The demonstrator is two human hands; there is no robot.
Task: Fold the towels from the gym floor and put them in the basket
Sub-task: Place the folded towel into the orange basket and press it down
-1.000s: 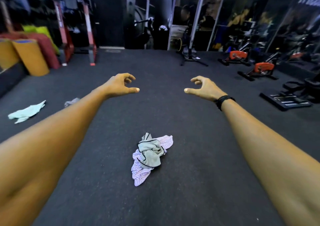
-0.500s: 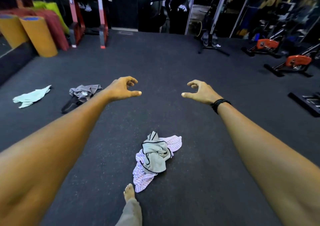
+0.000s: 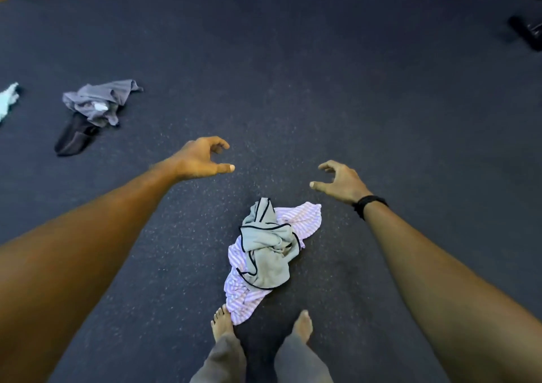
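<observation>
Grey black-edged towel [image 3: 265, 250] tangled atop striped lilac towel [image 3: 296, 221], frame centre; my left hand [image 3: 202, 159] and right hand [image 3: 341, 183] hover wide, empty. Risk: lifting both together.

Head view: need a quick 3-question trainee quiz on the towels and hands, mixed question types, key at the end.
1. True or false: the left hand grips a towel.
2. Which towel lies on top in the pile by the bare feet?
A. the striped towel
B. the pale green towel
C. the grey towel
3. Fill in: the dark band sits on the ___ wrist.

Key:
1. False; both the left hand and the right hand hover over the floor, fingers loosely curled, holding nothing.
2. B
3. right
</observation>
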